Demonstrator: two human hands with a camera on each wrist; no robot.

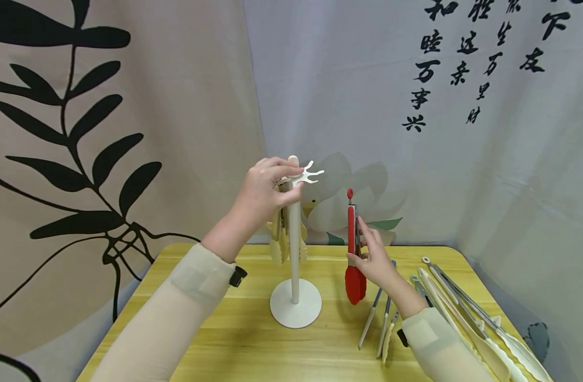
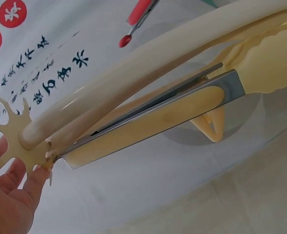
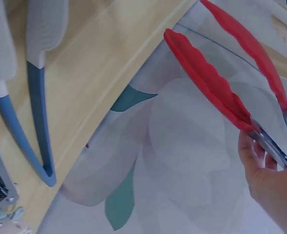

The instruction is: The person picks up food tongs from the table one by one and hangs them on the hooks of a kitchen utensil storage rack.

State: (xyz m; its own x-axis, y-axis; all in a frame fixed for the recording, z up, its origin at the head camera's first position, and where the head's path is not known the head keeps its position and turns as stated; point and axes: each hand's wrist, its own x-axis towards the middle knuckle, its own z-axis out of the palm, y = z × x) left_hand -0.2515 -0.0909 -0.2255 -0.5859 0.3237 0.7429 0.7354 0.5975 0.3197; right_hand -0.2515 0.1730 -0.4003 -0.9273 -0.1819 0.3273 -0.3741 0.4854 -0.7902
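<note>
A white stand (image 1: 295,265) with a round base rises from the table. At its top, my left hand (image 1: 269,183) grips the pronged hook head (image 2: 14,134) between thumb and fingers. Yellow tongs (image 2: 148,124) with steel edges hang from the head beside the post, and other yellow tongs are partly hidden behind it. To the right of the stand, my right hand (image 1: 378,260) holds red tongs (image 1: 355,286) upright by the handle, red ends downward. The right wrist view shows the two scalloped arms of these red tongs (image 3: 206,80) spread apart.
Blue-handled tongs (image 3: 40,117) with pale ends lie on the wooden table (image 1: 224,339) under the right forearm. Several more tongs, grey and cream (image 1: 482,339), lie along the right edge. A printed cloth (image 1: 344,79) hangs behind the table.
</note>
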